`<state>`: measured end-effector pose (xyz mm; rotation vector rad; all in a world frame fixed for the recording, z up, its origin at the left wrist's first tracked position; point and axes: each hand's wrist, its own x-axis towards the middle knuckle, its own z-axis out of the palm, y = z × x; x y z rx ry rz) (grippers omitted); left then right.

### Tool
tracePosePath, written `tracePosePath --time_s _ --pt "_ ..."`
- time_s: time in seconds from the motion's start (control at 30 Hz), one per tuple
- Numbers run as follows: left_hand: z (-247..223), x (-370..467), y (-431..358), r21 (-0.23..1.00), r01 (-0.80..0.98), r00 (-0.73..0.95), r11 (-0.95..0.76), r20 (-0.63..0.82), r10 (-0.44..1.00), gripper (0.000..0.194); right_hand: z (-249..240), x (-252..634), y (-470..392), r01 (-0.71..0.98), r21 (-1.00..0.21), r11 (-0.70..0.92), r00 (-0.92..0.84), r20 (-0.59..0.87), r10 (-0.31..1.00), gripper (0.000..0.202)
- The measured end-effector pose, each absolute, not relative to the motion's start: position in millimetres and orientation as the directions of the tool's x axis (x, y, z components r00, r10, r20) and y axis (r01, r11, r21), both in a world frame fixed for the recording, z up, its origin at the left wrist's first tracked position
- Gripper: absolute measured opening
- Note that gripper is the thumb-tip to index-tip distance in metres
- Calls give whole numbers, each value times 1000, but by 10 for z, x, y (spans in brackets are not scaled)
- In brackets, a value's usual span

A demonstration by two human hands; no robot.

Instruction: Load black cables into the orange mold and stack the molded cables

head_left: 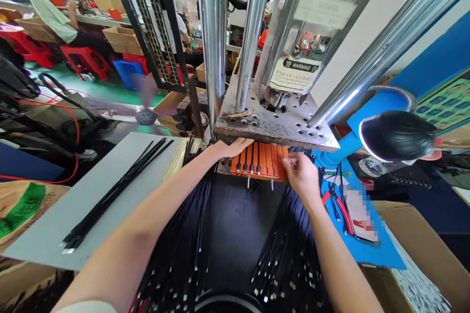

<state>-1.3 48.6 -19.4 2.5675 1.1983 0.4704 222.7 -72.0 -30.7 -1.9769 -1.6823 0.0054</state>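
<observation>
An orange slotted fixture (270, 160) sits under the metal plate (275, 127) of a press. Several black flat cables (251, 156) lie in its left slots, their metal plugs pointing toward me; the slots on the right side show no cable. My left hand (237, 147) reaches over the fixture's left rear corner, with its fingertips partly hidden beneath the plate's edge. At the fixture's right edge is my right hand (303, 172), thumb and fingers pinched together. What they hold, if anything, is too small to make out.
Bunches of black cables (290, 249) hang on both sides below the fixture. A grey board (91, 186) on the left carries a cable bundle (113, 195). Red-handled pliers (345, 212) and a phone (362, 215) lie right on a blue surface. A lamp (398, 134) stands nearby.
</observation>
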Motion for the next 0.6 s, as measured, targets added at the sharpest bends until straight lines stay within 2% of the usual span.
tracePosePath --time_s 0.03,0.1,0.17,0.2,0.27,0.37,0.47,0.53,0.6 --pt "-242 -144 423 344 726 574 -595 173 800 33 -371 2383 -867 928 -326 -181 284 306 909 29" --pt "-354 -412 299 248 833 462 -494 178 869 37 -502 2642 -1120 906 -113 -407 420 133 898 39" --pt "-465 -639 221 172 927 313 -333 136 940 39 -610 2793 -1271 870 57 -490 493 -63 868 45" --pt "-513 -726 211 163 950 254 -266 91 963 38 -647 2830 -1306 871 83 -485 492 -137 860 44" --pt "-578 -847 249 193 964 188 -183 -6 982 31 -678 2854 -1314 890 35 -455 453 -205 868 37" --pt "-566 -937 366 286 945 176 -158 -39 984 20 -640 2850 -1280 864 -52 -501 485 -183 855 34" --pt "-451 -974 390 377 911 187 -165 -22 982 19 -611 2850 -1273 828 -20 -560 552 -137 822 41" --pt "-361 -978 331 423 882 224 -208 12 975 18 -640 2847 -1275 841 32 -539 537 -156 829 45" --pt "-281 -971 240 461 842 275 -279 77 958 17 -696 2846 -1275 867 32 -498 494 -189 849 42"
